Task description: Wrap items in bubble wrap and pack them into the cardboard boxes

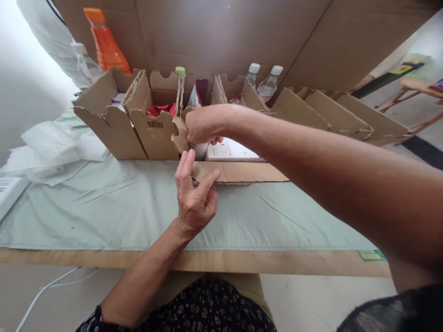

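Note:
My right hand [202, 124] reaches across from the right and is closed on a torn cardboard flap [180, 131] at the front of a row of cardboard compartments [155, 133]. My left hand [194, 196] is raised just below it, fingers partly curled, thumb and forefinger touching the edge of a flat cardboard flap [242, 172] lying on the pale green cloth [114, 207]. A white box [230, 151] and a white packet [200, 148] sit just behind that flap. Red packets [159, 109] fill one compartment.
An orange bottle [105, 44] and clear bottles [270, 83] stand at the back before a big cardboard wall [224, 32]. Bubble wrap [51, 147] lies at the left, a white device [8, 191] at the far left. The wooden table edge [207, 260] runs near me.

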{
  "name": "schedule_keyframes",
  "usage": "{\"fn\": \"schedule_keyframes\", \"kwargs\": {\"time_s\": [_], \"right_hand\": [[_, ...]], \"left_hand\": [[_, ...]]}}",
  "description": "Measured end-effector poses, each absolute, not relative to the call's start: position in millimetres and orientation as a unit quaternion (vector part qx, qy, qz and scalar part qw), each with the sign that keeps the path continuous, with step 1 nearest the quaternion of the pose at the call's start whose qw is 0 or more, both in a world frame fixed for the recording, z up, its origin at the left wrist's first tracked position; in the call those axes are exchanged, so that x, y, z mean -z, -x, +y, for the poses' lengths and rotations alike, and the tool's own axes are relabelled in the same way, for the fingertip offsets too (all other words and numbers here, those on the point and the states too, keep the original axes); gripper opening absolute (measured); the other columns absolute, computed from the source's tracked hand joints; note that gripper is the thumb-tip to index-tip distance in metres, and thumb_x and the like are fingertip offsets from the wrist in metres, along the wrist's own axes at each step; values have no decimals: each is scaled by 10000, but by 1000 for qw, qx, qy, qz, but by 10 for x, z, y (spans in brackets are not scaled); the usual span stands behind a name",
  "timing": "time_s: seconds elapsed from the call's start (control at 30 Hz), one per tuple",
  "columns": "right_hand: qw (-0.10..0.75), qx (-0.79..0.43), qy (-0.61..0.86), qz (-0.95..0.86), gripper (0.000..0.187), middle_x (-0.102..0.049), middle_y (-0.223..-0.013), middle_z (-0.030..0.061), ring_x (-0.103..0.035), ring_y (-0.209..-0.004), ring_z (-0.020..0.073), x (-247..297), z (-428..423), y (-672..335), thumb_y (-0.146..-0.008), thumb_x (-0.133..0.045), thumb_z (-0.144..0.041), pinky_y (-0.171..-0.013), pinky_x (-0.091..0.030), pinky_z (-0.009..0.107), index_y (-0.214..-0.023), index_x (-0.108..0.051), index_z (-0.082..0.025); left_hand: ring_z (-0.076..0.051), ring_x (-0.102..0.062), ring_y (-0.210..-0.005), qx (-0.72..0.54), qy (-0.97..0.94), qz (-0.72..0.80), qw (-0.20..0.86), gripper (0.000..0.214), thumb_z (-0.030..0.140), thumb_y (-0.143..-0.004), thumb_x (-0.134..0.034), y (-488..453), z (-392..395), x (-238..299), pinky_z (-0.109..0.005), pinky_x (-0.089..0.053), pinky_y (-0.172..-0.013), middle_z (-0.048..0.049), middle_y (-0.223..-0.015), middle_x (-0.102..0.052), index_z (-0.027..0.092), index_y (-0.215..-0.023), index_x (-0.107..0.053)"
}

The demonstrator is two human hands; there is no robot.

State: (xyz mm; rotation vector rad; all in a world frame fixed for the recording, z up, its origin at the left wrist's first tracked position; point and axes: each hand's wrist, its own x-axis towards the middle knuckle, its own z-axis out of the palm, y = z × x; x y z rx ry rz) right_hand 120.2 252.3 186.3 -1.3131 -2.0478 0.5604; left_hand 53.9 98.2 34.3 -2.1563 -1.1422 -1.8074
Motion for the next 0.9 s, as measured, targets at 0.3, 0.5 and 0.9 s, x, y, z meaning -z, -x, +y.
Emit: {"fn": "schedule_keyframes", "kwargs": {"time_s": [0.3,0.5,0.9], "right_hand": [[73,-118,464,-875,346,-569,-533,-25,-750,-751,236,-1792,2454,-1485,-701,-883,-340,-774,-603,378,-577,-598,-188],[250,-45,492,-832,162,-656,-684,8,-716,-902,250,-1953,1647,-1909,-860,-741,-318,-907,-549,405,-745,-699,-212],[521,-253,586,-566,621,-698,-1339,166,-680,-1158,302,-566,1054,-3141,-791,-723,-510,-921,-574,478,-1318,-608,-203]], "left_hand": [[-318,-367,-1566,610,618,-438,-232,839,150,-894,-573,-555,1113,-143,-535,-338,-1281,-160,-1694,-335,241,-1644,-208],[-283,-480,-1487,614,617,-437,-227,767,155,-887,-566,-545,1202,-56,-497,-391,-1256,-144,-1620,-456,242,-1608,-318],[-278,-576,-1387,603,602,-455,-260,809,197,-832,-658,-488,1332,-15,-443,-496,-1155,-150,-1512,-560,260,-1586,-374]]}}
